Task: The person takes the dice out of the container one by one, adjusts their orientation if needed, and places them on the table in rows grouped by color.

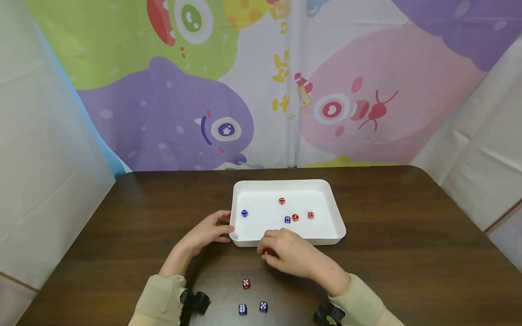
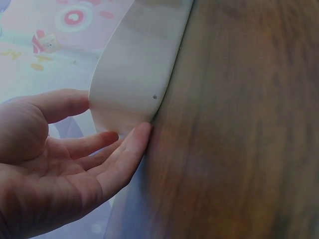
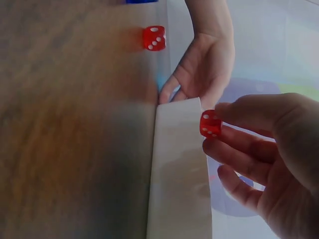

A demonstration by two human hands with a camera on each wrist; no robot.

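My left hand (image 1: 210, 232) grips the near left corner of a white tray (image 1: 261, 243), thumb at the rim and fingers along the outer wall (image 2: 132, 74). My right hand (image 1: 290, 253) pinches a red die (image 3: 210, 123) between thumb and fingers, just in front of the tray's near wall. Inside the tray lie three red dice, one at the back (image 1: 282, 201), and two blue dice, one far left (image 1: 244, 213). On the table nearer me sit a red die (image 1: 246, 283) and two blue dice, a left one (image 1: 242, 309) and a right one (image 1: 263, 307).
The dark wooden table (image 1: 399, 226) reaches back to a cartoon-printed curtain (image 1: 269, 127). White sheets (image 1: 53, 136) hang at both sides. A black wrist camera (image 1: 195, 302) is strapped at the left cuff, and another (image 1: 328, 315) at the right.
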